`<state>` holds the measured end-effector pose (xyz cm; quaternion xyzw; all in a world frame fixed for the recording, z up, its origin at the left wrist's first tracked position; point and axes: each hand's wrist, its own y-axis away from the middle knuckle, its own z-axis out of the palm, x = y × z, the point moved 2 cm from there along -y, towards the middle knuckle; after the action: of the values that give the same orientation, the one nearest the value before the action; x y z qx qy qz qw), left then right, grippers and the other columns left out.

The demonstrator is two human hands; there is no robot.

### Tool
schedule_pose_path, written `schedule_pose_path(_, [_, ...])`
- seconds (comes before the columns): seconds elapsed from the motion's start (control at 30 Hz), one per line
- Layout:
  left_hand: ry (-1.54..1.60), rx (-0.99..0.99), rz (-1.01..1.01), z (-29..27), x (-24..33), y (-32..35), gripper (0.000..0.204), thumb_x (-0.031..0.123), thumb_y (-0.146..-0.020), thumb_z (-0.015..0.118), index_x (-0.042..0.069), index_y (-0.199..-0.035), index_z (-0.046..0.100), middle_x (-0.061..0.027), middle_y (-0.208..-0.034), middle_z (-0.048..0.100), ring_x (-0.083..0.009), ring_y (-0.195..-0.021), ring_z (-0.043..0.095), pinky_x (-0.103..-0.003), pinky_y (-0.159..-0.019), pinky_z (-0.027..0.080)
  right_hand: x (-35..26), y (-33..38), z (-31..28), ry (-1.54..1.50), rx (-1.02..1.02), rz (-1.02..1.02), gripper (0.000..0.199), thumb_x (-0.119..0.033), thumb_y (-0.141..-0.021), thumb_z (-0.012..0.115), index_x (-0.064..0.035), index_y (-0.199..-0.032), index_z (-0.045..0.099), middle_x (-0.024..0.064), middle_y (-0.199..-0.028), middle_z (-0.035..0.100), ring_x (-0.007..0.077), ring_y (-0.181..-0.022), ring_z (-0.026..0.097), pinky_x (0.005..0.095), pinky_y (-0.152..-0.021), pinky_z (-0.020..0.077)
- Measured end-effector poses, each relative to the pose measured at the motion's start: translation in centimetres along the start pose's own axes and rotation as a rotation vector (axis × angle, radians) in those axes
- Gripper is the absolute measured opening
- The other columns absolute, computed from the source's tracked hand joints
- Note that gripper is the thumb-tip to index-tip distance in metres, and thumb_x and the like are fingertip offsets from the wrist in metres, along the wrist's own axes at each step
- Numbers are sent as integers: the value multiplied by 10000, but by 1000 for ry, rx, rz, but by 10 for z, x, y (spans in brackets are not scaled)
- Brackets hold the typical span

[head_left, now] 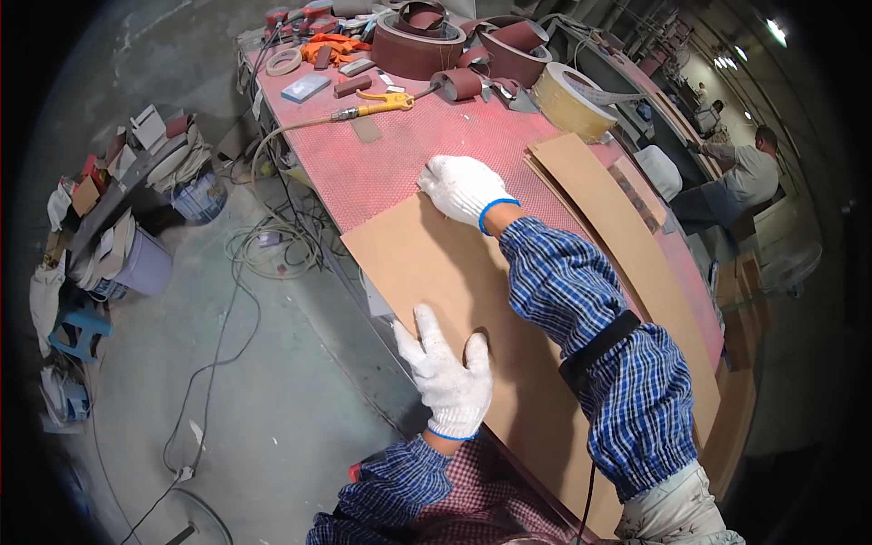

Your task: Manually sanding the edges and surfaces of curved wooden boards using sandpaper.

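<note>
A long light-brown board (395, 259) lies along the near side of the red table, its far end toward the middle. My left hand (445, 374), in a white knit glove, rests on the board near its left edge with the fingers spread. At the board's far end is my right hand (465, 188), also gloved, with its fingers curled together. Whatever those fingers hold, if anything, is hidden under the glove. To the right, more long brown boards (627, 241) lie stacked on the table.
A yellow air blow gun (386, 102) with a hose lies on the red table (436, 132). Beyond it are sanding belts (413, 45) and a tape roll (283, 62). Cables (213, 363) and buckets (145, 259) are on the left floor. Another person (745, 177) sits at far right.
</note>
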<state>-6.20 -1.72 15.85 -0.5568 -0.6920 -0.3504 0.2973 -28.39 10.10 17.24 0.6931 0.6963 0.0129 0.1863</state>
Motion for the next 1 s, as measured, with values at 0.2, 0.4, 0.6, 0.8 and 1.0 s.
schedule_pose_path(0.2, [-75, 35, -27, -4, -10, -5, 809, 274, -784, 726, 40, -1445, 323, -317, -1470, 208, -517, -1202, 440, -493, -982, 430, -10, -5, 21, 13, 17, -50, 311, -268, -891, 518, -21, -1022, 655, 228, -974, 674, 409, -930, 644, 486, -816, 510])
schedule_pose_path(0.4, [-38, 12, 8, 3, -2, -3, 807, 266, -788, 715, 61, -1456, 312, -310, -1474, 216, -510, -1208, 440, -487, -996, 424, 20, 58, 8, 51, 30, -16, 322, -324, -925, 499, -22, -958, 606, 232, -910, 654, 421, -876, 626, 498, -768, 492])
schedule_pose_path(0.6, [22, 47, 14, -2, -3, -2, 786, 260, -797, 699, 76, -1458, 315, -313, -1481, 207, -488, -1276, 386, -469, -1044, 384, 36, 152, 12, 5, 53, -1, 237, -262, -887, 548, -38, -901, 624, 209, -792, 667, 394, -781, 660, 489, -670, 523])
schedule_pose_path(0.8, [14, 39, 22, 5, -3, 0, 766, 299, -811, 683, 64, -1449, 329, -321, -1474, 222, -462, -1316, 353, -447, -1071, 357, 60, 274, 4, 27, -28, 131, 244, -278, -919, 517, -43, -914, 579, 177, -819, 666, 369, -781, 660, 476, -657, 526])
schedule_pose_path(1.0, [-76, 130, 174, 16, -23, -13, 746, 332, -819, 675, 12, -1419, 367, -335, -1445, 280, -449, -1325, 348, -438, -1081, 336, 92, 388, 9, 43, -127, 210, 244, -287, -923, 522, -45, -935, 558, 165, -817, 657, 361, -773, 651, 458, -675, 521])
